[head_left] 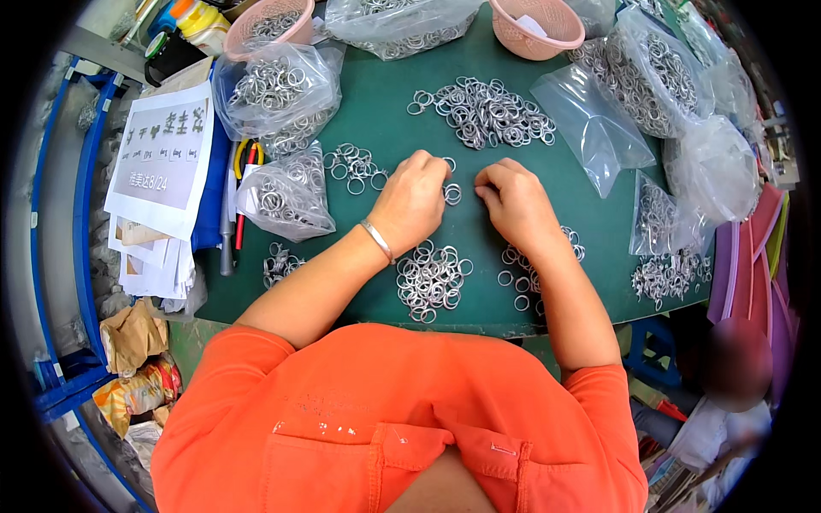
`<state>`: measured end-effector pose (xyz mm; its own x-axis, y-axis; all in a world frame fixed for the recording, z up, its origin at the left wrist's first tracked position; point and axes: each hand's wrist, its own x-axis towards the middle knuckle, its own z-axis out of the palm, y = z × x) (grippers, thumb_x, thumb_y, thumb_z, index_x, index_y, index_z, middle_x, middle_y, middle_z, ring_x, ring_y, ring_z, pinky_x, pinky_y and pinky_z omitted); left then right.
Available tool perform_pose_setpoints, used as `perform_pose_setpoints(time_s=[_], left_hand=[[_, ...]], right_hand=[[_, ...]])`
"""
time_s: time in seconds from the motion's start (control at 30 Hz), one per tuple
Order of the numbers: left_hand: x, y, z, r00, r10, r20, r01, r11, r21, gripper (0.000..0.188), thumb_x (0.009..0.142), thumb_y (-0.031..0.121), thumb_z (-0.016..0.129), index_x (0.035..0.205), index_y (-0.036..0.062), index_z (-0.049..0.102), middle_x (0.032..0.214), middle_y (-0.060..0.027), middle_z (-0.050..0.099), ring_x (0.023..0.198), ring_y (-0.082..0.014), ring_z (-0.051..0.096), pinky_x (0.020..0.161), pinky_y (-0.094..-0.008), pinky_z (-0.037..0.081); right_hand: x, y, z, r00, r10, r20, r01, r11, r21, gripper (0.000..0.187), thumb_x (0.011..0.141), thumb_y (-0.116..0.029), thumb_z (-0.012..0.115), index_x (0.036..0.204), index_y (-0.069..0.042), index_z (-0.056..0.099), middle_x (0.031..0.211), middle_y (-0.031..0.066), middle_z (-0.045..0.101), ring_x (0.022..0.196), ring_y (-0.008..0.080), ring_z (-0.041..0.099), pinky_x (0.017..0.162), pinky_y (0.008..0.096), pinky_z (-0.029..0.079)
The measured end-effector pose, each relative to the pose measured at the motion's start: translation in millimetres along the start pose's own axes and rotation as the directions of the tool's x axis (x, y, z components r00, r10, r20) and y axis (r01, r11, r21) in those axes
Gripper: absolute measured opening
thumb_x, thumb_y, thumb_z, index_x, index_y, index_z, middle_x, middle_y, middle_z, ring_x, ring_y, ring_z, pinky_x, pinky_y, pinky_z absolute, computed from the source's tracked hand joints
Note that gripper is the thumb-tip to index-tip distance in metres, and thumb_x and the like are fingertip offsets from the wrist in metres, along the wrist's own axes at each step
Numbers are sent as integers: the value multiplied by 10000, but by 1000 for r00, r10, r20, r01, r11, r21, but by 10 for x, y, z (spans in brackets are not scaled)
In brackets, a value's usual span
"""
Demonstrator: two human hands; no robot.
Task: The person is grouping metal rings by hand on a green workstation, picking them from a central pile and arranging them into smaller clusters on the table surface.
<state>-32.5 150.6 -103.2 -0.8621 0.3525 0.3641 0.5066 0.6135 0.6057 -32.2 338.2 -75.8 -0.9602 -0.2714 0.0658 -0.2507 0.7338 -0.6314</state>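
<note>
My left hand (415,198), with a metal band on its wrist, is closed in a pinch. A silver metal ring (451,164) shows at its fingertips. Just below them another ring (452,196) lies on the green table. To the right, my right hand (518,205) is curled closed, and anything in its fingers is hidden. A large pile of rings (492,115) lies beyond both hands. Smaller ring piles sit left of my left hand (352,166), between my forearms (432,280) and partly under my right forearm (520,286).
Clear bags of rings (278,98) crowd the left of the green table (376,103). Pink baskets (539,34) stand at the far edge. Papers (162,154) and red-and-yellow-handled pliers (244,179) lie left. More bags (641,77) fill the right; a person (727,436) is at lower right.
</note>
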Motion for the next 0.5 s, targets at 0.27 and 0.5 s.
perform_pose_setpoints(time_s=[0.27, 0.5], left_hand=[[-7, -8, -70, 993, -32, 116, 28, 999, 36, 145, 723, -10, 659, 835, 8, 570, 825, -154, 573, 776, -346, 593, 697, -420, 503], [34, 154, -213, 750, -465, 471, 653, 406, -639, 114, 876, -7, 648, 987, -24, 629, 858, -57, 674, 720, -120, 656, 655, -264, 573]], right_hand=[[-40, -132, 158, 995, -95, 15, 94, 993, 66, 135, 757, -66, 712, 856, -37, 625, 827, 125, 604, 814, 335, 607, 720, 440, 497], [-174, -319, 70, 957, -216, -196, 257, 942, 216, 154, 788, 37, 649, 929, -22, 630, 888, 130, 631, 792, 316, 635, 681, 370, 522]])
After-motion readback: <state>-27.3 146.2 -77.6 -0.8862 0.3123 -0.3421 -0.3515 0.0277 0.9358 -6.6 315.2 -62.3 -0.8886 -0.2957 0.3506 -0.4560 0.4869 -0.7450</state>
